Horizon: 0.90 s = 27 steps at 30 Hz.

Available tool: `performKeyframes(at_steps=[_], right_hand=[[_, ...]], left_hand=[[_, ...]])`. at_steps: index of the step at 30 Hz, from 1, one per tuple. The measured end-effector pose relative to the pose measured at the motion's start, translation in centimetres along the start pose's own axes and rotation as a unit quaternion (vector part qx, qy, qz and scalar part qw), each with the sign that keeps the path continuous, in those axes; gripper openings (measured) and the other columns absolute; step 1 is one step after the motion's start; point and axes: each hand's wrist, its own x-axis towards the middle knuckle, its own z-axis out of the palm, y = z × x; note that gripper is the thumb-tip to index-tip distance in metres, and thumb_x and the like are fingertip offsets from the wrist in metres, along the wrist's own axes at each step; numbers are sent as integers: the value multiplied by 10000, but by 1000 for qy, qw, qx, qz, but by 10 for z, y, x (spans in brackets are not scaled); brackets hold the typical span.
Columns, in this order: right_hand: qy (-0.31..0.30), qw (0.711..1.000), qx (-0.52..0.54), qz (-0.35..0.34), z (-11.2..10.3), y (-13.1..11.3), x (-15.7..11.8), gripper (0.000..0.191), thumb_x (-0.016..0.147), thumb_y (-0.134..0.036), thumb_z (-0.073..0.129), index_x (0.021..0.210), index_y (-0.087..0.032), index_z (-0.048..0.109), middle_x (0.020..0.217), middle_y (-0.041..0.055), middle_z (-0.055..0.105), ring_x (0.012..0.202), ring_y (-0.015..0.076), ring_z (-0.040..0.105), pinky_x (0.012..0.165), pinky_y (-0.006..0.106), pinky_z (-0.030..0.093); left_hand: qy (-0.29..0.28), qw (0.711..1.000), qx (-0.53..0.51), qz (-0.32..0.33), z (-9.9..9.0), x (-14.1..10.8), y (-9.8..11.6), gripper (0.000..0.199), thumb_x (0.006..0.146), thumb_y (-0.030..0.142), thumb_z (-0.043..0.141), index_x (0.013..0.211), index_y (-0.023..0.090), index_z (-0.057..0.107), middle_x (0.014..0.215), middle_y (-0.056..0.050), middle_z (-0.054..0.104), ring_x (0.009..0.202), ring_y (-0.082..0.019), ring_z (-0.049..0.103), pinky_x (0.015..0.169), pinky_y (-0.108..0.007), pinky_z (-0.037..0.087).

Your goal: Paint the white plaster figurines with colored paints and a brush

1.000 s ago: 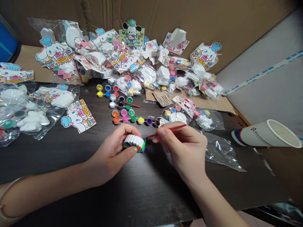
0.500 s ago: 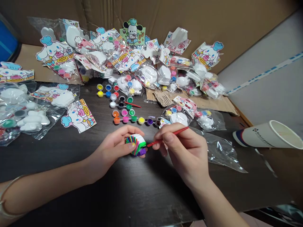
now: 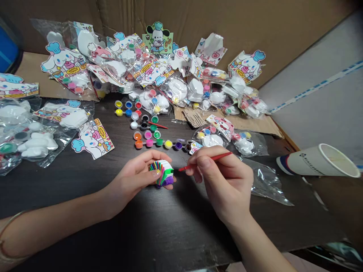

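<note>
Between the thumb and fingers of my left hand (image 3: 138,173) is a small ridged figurine (image 3: 168,166), painted in coloured stripes with green and purple at its lower right and white at the top. My right hand (image 3: 224,177) grips a thin red paintbrush (image 3: 211,158). The dark brush tip points left, close to the green part; whether it touches cannot be made out. Just beyond my hands lie open paint pots: a strip with orange, pink and green (image 3: 149,142), then yellow (image 3: 168,144), purple (image 3: 178,146) and a dark one.
Another red brush (image 3: 159,125) lies by the white, black and green pots. Bagged white figurines with paints (image 3: 176,88) are heaped at the back against cardboard (image 3: 232,22); more bags (image 3: 39,143) lie left. A paper cup (image 3: 303,162) lies on its side at right, near a plastic bag (image 3: 269,183).
The brush has drawn slightly right, away from the figurine, with my right hand. The figurine is turned a little in my left hand. The whole view has shifted slightly.
</note>
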Motion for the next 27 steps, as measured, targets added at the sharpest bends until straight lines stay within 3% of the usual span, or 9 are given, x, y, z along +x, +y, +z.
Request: performKeyframes(at_steps=[6, 12, 19, 23, 27], right_hand=[[-40, 999, -14, -21, 1, 0, 0, 150, 878, -131, 558, 777, -189, 652, 664, -14, 645, 570, 79, 600, 479, 172, 456], [-22, 994, -87, -63, 1, 0, 1, 175, 842, -68, 560, 726, -186, 617, 658, -28, 630, 565, 76, 577, 541, 202, 471], [-11, 997, -39, -58, 1, 0, -1, 153, 876, -114, 545, 770, -188, 625, 660, -18, 625, 558, 88, 572, 477, 197, 446], [-36, 993, -86, -78, 1, 0, -1, 168, 853, -64, 547, 756, -186, 609, 674, -23, 632, 567, 81, 573, 500, 205, 442], [-3, 988, -128, -86, 0, 0, 0, 174, 839, -51, 558, 737, -188, 592, 645, -38, 602, 579, 76, 563, 539, 210, 439]], left_hand=[[-8, 1000, -10, -1, 1, 0, 0, 327, 732, 365, 732, 962, 166, 610, 880, -42, 627, 841, -179, 579, 762, -320, 484], [0, 1000, -17, -6, 2, -1, 1, 326, 726, 359, 742, 961, 167, 622, 852, -26, 596, 813, -158, 555, 760, -309, 496], [1, 1000, -20, 0, 2, 1, 2, 297, 731, 338, 735, 947, 166, 626, 871, -39, 597, 833, -178, 558, 758, -327, 496], [-3, 1000, -22, -1, 2, 1, 1, 308, 731, 353, 738, 948, 170, 621, 882, -43, 616, 868, -185, 570, 756, -307, 497], [6, 1000, -22, -2, 2, 0, 1, 333, 713, 370, 753, 947, 169, 628, 845, -29, 595, 821, -165, 560, 758, -305, 503]])
